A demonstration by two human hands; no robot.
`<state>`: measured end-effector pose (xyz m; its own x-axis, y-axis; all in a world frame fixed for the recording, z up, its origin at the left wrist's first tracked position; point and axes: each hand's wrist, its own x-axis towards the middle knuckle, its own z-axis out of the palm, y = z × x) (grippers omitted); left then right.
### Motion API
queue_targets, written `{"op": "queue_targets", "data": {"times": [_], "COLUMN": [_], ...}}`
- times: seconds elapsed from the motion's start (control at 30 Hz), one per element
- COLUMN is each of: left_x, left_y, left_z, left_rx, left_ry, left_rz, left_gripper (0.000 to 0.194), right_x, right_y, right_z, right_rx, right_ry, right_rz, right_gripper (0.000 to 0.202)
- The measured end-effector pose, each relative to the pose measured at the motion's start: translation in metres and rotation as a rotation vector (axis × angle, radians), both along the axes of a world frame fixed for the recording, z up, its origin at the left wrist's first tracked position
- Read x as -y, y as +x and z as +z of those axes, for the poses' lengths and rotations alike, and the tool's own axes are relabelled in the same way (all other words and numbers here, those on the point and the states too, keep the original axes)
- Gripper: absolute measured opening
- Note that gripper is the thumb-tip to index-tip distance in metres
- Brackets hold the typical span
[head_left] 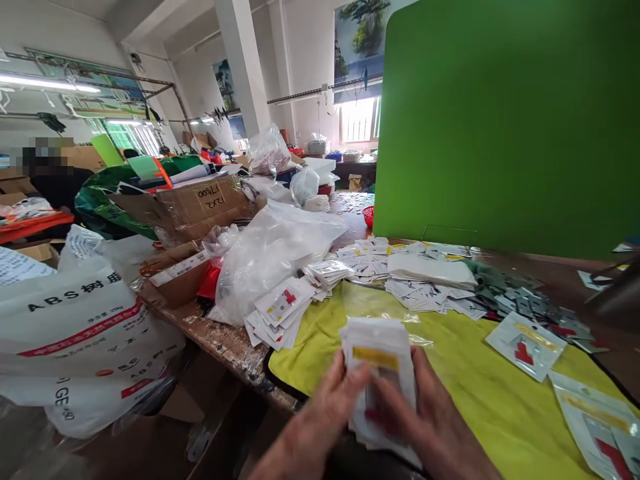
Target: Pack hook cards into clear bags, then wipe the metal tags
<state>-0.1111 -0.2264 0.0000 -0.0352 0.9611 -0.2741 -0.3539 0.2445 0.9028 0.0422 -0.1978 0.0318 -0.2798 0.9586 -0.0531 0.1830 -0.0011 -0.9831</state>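
Note:
Over the near edge of the cloth I hold a stack of small clear-front packets (376, 337), each with a yellow strip and something red inside. My left hand (320, 407) grips the stack along its left side, thumb across the front. On the other side my right hand (430, 410) wraps the right edge, its thumb over the face and blurred by motion. Beneath lies a yellow-green cloth (460, 373) with a dark border. To the right rest a loose packet (525, 347) and another packet (595, 420), both showing red pieces. A pile of packets (283, 307) sits at the left.
Behind the cloth are a heap of white cards (365, 260) and grey-green pieces (525, 300). A tall green board (505, 127) stands at the back right. Plastic bags (280, 253), a cardboard box (200, 207) and a printed sack (85, 340) crowd the left. A person (60, 180) is farther off.

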Motion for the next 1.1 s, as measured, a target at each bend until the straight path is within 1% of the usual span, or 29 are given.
{"op": "queue_targets", "data": {"times": [0.03, 0.07, 0.1, 0.13, 0.2, 0.27, 0.3, 0.37, 0.47, 0.6, 0.7, 0.77, 0.87, 0.97, 1.1], "left_x": [-0.019, -0.040, -0.062, -0.084, -0.127, -0.163, -0.177, -0.196, -0.209, -0.213, -0.216, -0.217, -0.218, -0.218, -0.220], "left_y": [-0.009, -0.019, -0.028, -0.038, -0.055, -0.068, -0.073, -0.083, -0.095, -0.105, -0.106, -0.106, -0.103, -0.100, -0.095], "left_z": [0.013, 0.025, 0.036, 0.045, 0.055, 0.056, 0.054, 0.050, 0.047, 0.046, 0.044, 0.042, 0.040, 0.043, 0.046], "left_rx": [-0.221, -0.427, -0.644, -0.901, -1.060, -1.186, -1.239, -1.325, -1.402, -1.455, -1.490, -1.520, -1.558, -1.584, -1.597], "left_ry": [0.002, 0.034, 0.063, 0.084, 0.084, 0.087, 0.083, 0.062, 0.019, 0.011, 0.013, 0.015, 0.017, -0.020, -0.064], "left_rz": [-0.037, -0.019, 0.030, 0.054, 0.077, 0.076, 0.061, 0.009, -0.093, -0.193, -0.252, -0.279, -0.283, -0.248, -0.192], "left_gripper": [0.050, 0.048, 0.046, 0.044, 0.041, 0.038, 0.037, 0.037, 0.040, 0.048, 0.044, 0.039, 0.038, 0.042, 0.066], "right_x": [-0.014, -0.029, -0.044, -0.059, -0.086, -0.108, -0.117, -0.128, -0.136, -0.141, -0.149, -0.155, -0.165, -0.180, -0.202], "right_y": [-0.001, -0.002, -0.005, -0.009, -0.019, -0.030, -0.035, -0.041, -0.043, -0.041, -0.041, -0.041, -0.045, -0.052, -0.059], "right_z": [0.006, 0.009, 0.011, 0.011, 0.006, 0.000, -0.002, -0.007, -0.012, -0.022, -0.028, -0.028, -0.023, -0.018, -0.021], "right_rx": [-0.057, -0.116, -0.177, -0.234, -0.332, -0.378, -0.390, -0.401, -0.406, -0.397, -0.379, -0.376, -0.392, -0.399, -0.370], "right_ry": [-0.049, -0.099, -0.159, -0.214, -0.334, -0.412, -0.439, -0.464, -0.477, -0.489, -0.500, -0.500, -0.483, -0.460, -0.445], "right_rz": [0.023, 0.043, 0.059, 0.057, 0.010, -0.069, -0.098, -0.132, -0.137, -0.145, -0.173, -0.196, -0.223, -0.243, -0.278], "right_gripper": [0.042, 0.046, 0.049, 0.050, 0.045, 0.035, 0.032, 0.028, 0.028, 0.027, 0.026, 0.025, 0.025, 0.027, 0.036]}}
